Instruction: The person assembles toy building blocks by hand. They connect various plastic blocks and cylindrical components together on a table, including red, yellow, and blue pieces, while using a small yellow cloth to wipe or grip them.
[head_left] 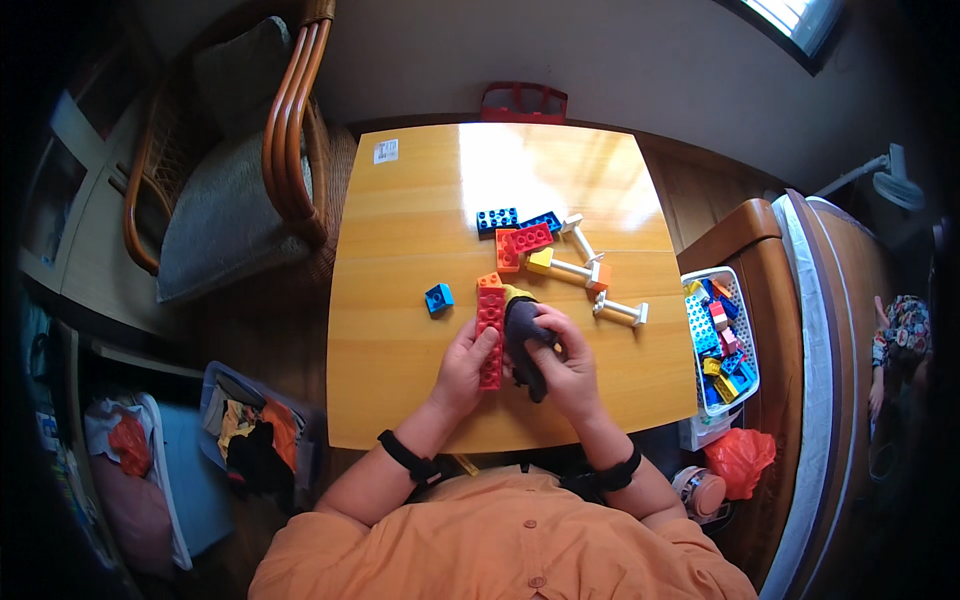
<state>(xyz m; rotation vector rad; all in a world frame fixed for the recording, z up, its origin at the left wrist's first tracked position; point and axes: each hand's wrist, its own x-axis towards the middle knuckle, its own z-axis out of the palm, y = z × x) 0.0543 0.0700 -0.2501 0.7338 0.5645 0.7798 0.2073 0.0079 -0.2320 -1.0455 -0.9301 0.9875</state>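
My left hand (pixel 460 368) is closed round a long red toy brick (pixel 489 312), held lengthwise over the table. An orange brick (pixel 487 280) shows at its far end. My right hand (pixel 570 372) grips a bunched dark grey cloth (pixel 522 328) beside the red brick. Something yellow (pixel 517 293) shows at the cloth's far side; its kind is unclear. Left of my hands lies a blue brick (pixel 439 298). Beyond them are a dark blue brick (pixel 497 221), a shorter red brick (pixel 532 237), a yellow brick (pixel 540 260) and white post-shaped pieces (pixel 622 310).
The wooden table (pixel 390 220) has a white basket (pixel 752 372) of bricks at its right. A cushioned rattan chair (pixel 235 235) stands left, above a bin (pixel 213 385) of cloths. A red bag (pixel 740 462) sits low right. Another person (pixel 900 335) is partly visible at far right.
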